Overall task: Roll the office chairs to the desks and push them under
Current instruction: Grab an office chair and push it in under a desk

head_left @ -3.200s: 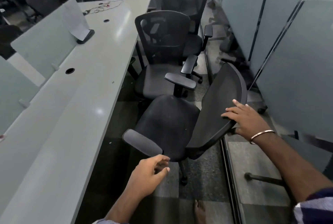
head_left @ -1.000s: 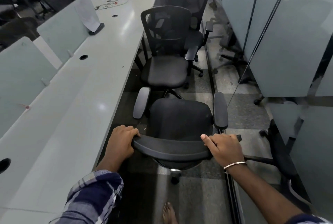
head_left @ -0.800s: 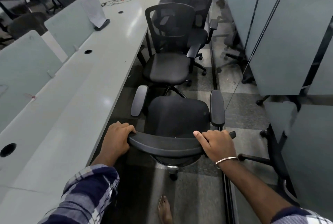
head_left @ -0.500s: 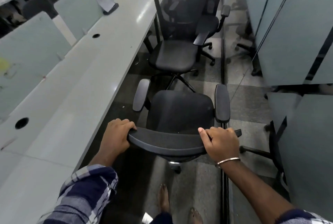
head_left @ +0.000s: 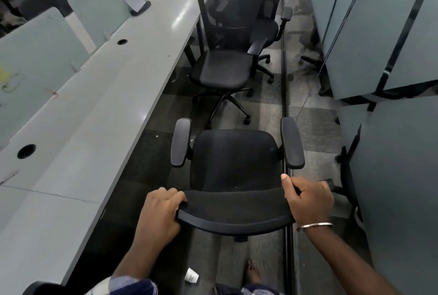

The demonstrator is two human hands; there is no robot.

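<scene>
Two hands grip the top edge of the near chair's backrest: the left hand wraps its fingers over the left corner, and the right hand curls round the right corner with the thumb lying along the front face. A metal bangle sits on the right wrist. The near chair stands in the aisle, its seat facing away from the person, both armrests out to the sides, just beside the long grey table on the left and not under it. A second chair stands further along the aisle, its back to the far end, its left side close against the table edge. A third chair is behind it, partly hidden. Frosted dividers run along the table's far side, and grey partition panels line the right of the aisle. A bare foot and a scrap of white paper show on the floor below the backrest.
</scene>
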